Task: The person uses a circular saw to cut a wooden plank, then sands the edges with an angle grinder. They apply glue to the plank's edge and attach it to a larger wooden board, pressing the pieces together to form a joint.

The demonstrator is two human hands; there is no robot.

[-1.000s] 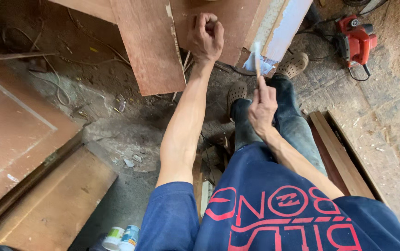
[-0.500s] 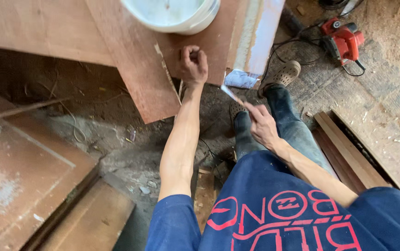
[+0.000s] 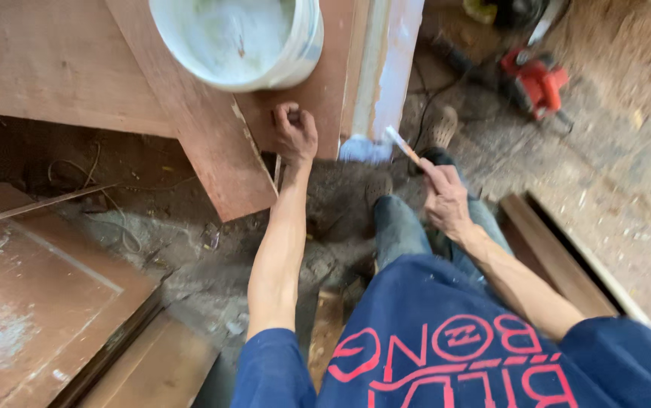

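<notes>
From the head camera, the left hand (image 3: 294, 134) is curled into a closed fist, knuckles pressing on the brown plywood board (image 3: 318, 106) near its lower edge, arm stretched straight forward. The right hand (image 3: 444, 198) pinches a thin brush handle (image 3: 403, 146) between closed fingers, its glue-whitened end pointing up-left toward the pale strip (image 3: 393, 68) beside the board; wrist bent, forearm angled inward. A white bucket (image 3: 238, 41) of white paste sits on the board just above the fist.
</notes>
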